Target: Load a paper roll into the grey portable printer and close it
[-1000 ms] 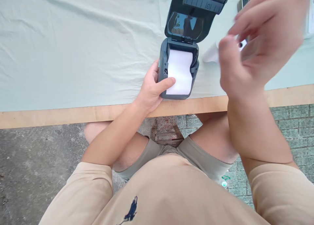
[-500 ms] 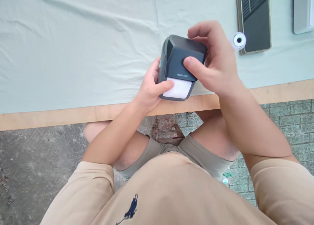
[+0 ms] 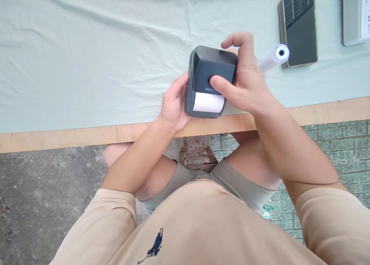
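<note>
A dark grey label printer [image 3: 215, 74], marked NIIMBOT, is held over the table's near edge. White label paper [image 3: 208, 102] shows at its lower front, below the dark cover. My left hand [image 3: 175, 101] grips the printer's left side, thumb along the edge and the other fingers hidden beneath. On the right side my right hand [image 3: 245, 74] holds it too, with the thumb on the cover and the index finger bent above the far corner. Behind that hand lies a roll of white paper [image 3: 271, 58], partly hidden by it.
A black phone [image 3: 301, 29] in a case lies right of the paper roll. At the far right is a grey-white device [image 3: 353, 18] with a printed label. Pale cloth [image 3: 95, 64] covers the table, whose bare wooden edge [image 3: 58, 139] runs above my legs.
My left thumb has moved off the label paper to the printer's left edge. The printer has shifted slightly left, and my right hand has moved left with it, showing more of the paper roll.
</note>
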`<state>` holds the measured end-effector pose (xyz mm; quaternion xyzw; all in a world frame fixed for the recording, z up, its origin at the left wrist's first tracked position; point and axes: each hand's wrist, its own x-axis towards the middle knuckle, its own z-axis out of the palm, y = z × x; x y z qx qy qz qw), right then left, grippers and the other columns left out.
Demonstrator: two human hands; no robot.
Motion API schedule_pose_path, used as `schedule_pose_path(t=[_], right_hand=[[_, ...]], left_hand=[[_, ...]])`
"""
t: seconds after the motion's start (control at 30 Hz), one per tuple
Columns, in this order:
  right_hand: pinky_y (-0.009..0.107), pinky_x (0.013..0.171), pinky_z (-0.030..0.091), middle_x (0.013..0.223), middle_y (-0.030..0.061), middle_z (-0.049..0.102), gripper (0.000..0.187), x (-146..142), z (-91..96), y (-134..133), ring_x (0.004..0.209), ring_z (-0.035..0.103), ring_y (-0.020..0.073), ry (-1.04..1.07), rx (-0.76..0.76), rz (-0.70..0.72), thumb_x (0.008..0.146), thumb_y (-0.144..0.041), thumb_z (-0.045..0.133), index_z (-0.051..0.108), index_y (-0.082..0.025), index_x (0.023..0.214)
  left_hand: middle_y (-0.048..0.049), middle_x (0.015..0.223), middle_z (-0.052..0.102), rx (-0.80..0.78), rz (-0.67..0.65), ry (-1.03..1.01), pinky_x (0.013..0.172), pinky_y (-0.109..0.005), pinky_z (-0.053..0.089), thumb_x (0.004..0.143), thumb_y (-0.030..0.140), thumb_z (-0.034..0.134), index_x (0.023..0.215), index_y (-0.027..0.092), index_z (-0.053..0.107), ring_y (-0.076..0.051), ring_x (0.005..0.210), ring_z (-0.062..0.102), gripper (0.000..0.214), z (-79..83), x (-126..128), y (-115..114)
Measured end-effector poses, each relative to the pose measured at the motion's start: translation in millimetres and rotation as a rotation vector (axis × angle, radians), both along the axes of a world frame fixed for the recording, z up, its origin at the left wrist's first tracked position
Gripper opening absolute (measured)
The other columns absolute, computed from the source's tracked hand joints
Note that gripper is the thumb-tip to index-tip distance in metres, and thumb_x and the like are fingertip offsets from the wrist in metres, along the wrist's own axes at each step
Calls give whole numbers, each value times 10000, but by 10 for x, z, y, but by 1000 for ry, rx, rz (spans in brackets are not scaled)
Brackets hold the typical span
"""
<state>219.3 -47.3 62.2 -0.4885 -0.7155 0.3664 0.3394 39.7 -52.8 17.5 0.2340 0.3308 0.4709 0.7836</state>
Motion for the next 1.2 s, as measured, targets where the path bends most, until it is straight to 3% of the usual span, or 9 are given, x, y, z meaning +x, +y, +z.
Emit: schedule_pose_path(t=[0.13, 0.27, 0.4, 0.53, 0.73, 0.87, 0.93, 1.03, 1.2], right_hand=[[302, 706, 576, 1269, 43, 583, 578, 92, 17, -36, 892, 605, 146, -2, -42, 84, 822, -323, 732, 405, -318, 1299], [343, 808, 624, 1381, 61, 563, 749, 157, 83, -57, 965, 637, 173, -62, -62, 130, 767, -349, 816, 411, -325, 1397], [376, 850, 626, 1416, 52, 614, 635, 181, 161, -60, 1064, 689, 218, -144, 5, 50, 815, -346, 792, 466, -334, 1360], [371, 752, 570, 1218, 49, 661, 350, 221, 245, -64, 1044, 694, 228, -215, 298, -215, 890, -383, 724, 540, -294, 1174], [444, 808, 627, 1154, 74, 645, 521, 220, 285, -77, 1114, 665, 291, -415, 390, 15, 877, -706, 725, 557, -313, 1173], [371, 670, 549, 809, -3, 505, 402, 84, 286, -145, 746, 661, 172, -338, 541, -345, 1023, -621, 602, 465, -262, 906], [321, 588, 493, 778, -20, 455, 344, 17, 270, -173, 703, 688, 146, -132, 505, -445, 1066, -407, 598, 401, -253, 831], [290, 512, 463, 877, 4, 608, 205, -10, 234, -152, 901, 774, 197, 0, 368, -320, 1005, -287, 645, 521, -247, 847], [360, 630, 489, 823, -24, 750, 36, 78, 253, -57, 601, 591, 150, -361, 247, -168, 870, -284, 692, 711, -269, 844]], left_hand=[[-21, 869, 788, -7, 42, -28, 1013, -431, 696, 1091, 375, 366, 859, 201, 722, -290, 1400, 690, 459, 20, 12, -8], [-4, 838, 775, -1, 59, -43, 986, -416, 708, 1088, 348, 398, 868, 188, 745, -258, 1247, 767, 440, -12, 16, -4], [7, 852, 777, 11, 78, -17, 982, -396, 709, 1092, 286, 371, 840, 204, 729, -236, 1235, 770, 445, -7, 11, 3], [8, 811, 752, -3, 91, -42, 1042, -343, 685, 1102, 276, 353, 784, 204, 716, -209, 1271, 752, 488, 22, 23, -12], [19, 812, 758, -29, 102, -16, 1062, -313, 660, 1102, 253, 393, 801, 200, 710, -178, 1153, 780, 440, 70, 33, -27], [1, 829, 757, -25, 96, -3, 1106, -357, 647, 1086, 304, 456, 832, 208, 698, -231, 1303, 732, 363, 56, 37, -20], [-3, 882, 769, 15, 90, 21, 1086, -386, 661, 1088, 388, 476, 855, 208, 706, -259, 1354, 712, 373, 25, 48, -22], [-23, 993, 800, 63, 47, 43, 1020, -418, 687, 1067, 562, 491, 893, 222, 716, -299, 1375, 702, 444, -10, 63, -34], [-44, 1005, 783, 113, -69, 23, 902, -396, 687, 964, 666, 622, 1024, 235, 732, -319, 1248, 754, 449, 12, 37, -79]])
